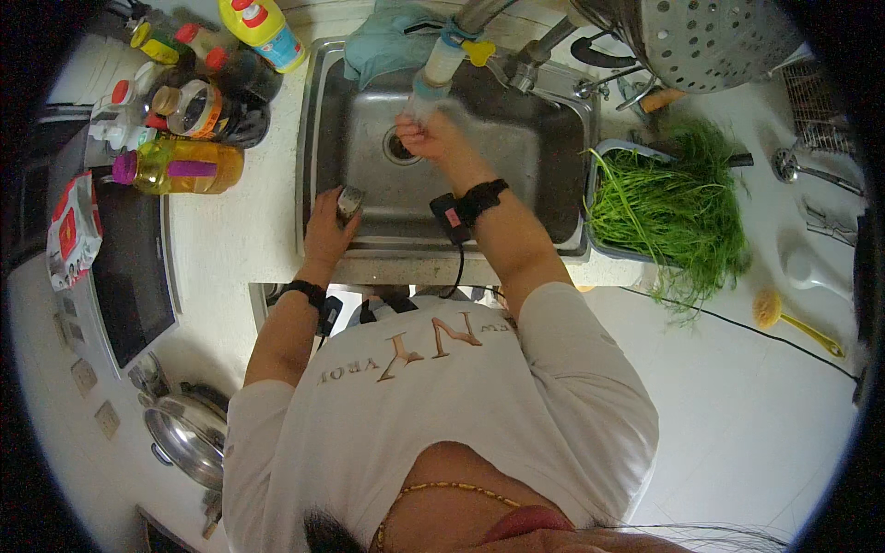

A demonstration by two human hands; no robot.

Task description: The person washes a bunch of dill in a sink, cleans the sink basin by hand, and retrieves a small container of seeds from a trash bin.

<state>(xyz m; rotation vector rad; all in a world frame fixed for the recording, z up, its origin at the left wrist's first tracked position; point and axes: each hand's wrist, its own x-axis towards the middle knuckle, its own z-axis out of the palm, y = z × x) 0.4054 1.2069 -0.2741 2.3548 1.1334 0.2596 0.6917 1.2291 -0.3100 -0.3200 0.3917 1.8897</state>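
My left hand (330, 225) is at the left front corner of the steel sink (511, 162), its fingers around a small metallic, cylindrical thing (350, 202), perhaps a sink strainer or lid. My right hand (432, 135) reaches over the drain (401, 146), just below the faucet's filter nozzle (442, 66). Its fingers are bent and blurred; whether anything lies in them cannot be told. A yellow clip or lever (478, 52) sits on the nozzle. A teal cloth (387, 48) hangs over the sink's back rim.
Right of the sink, leafy green stalks (664, 200) overfill a grey basin (622, 148). A perforated metal colander (712, 41) hangs above. Left stand a yellow oil bottle (200, 167), a dark sauce bottle (238, 124) and a yellow cleaner bottle (266, 34). A yellow-handled brush (767, 308) lies at right.
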